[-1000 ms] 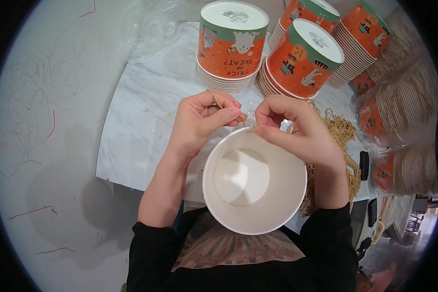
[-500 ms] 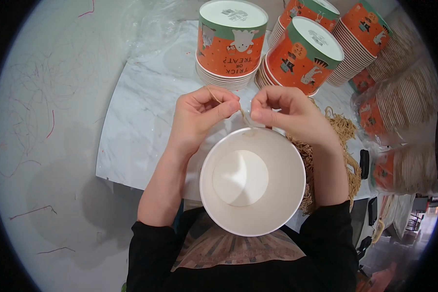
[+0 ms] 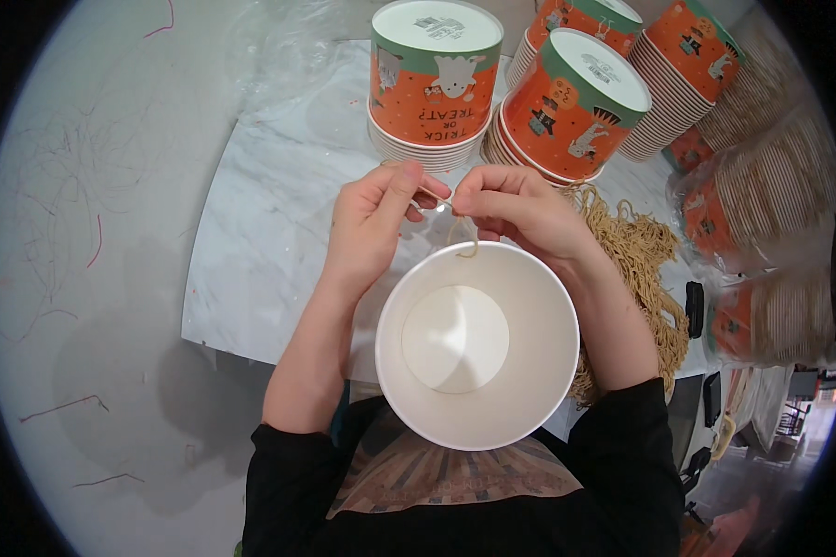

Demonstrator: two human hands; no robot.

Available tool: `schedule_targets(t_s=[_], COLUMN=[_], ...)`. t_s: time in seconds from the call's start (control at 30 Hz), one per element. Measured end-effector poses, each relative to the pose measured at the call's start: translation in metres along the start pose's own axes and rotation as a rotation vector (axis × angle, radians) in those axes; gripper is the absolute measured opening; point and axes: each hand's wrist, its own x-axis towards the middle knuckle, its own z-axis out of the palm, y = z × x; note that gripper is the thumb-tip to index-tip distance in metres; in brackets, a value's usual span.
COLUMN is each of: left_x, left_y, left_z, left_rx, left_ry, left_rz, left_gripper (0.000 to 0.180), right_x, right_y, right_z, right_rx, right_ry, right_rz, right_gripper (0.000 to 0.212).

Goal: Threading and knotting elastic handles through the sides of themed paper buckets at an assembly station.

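A white paper bucket (image 3: 529, 362) faces me with its round opening, close to my body. At its far rim a tan cord (image 3: 466, 251) hangs in a small loop over the edge. Beyond that rim my left hand (image 3: 381, 209) pinches one length of the cord between thumb and finger. My right hand (image 3: 511, 206) is closed on the cord just beside it, thumb against fingertips, so a short stretch runs between the hands. Whether a knot sits there is too small to tell. Neither hand touches the bucket's rim visibly.
A heap of tan cords (image 3: 636, 251) lies on the marbled table (image 3: 260, 251) by my right forearm. Upside-down stacks of orange and green buckets (image 3: 432, 97) stand at the back. Plastic-wrapped bucket stacks (image 3: 757, 204) are at the right, with a black object (image 3: 695, 309) nearby.
My right hand has moved left to the cord and closed on it near my left hand. The cord's loop at the rim now shows more clearly. The bucket has shifted slightly left.
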Motion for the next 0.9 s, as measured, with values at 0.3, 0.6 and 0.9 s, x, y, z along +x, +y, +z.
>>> schedule_targets(t_s=[0.3, 0.6, 0.9], left_x=[0.002, 0.005, 0.005], left_y=[-0.004, 0.000, -0.001], left_z=[-0.005, -0.011, -0.008], left_rx=[0.214, 0.226, 0.260], left_ry=[0.277, 0.470, 0.473], left_rz=[0.163, 0.111, 0.131], left_gripper=[0.044, 0.049, 0.048], right_x=[-0.002, 0.000, 0.005], right_y=[0.002, 0.002, 0.010], right_z=[0.003, -0.002, -0.013], right_rx=[0.111, 0.202, 0.207], right_ry=[-0.057, -0.174, -0.249], right_rz=[0.093, 0.209, 0.216], right_gripper=[0.003, 0.006, 0.007])
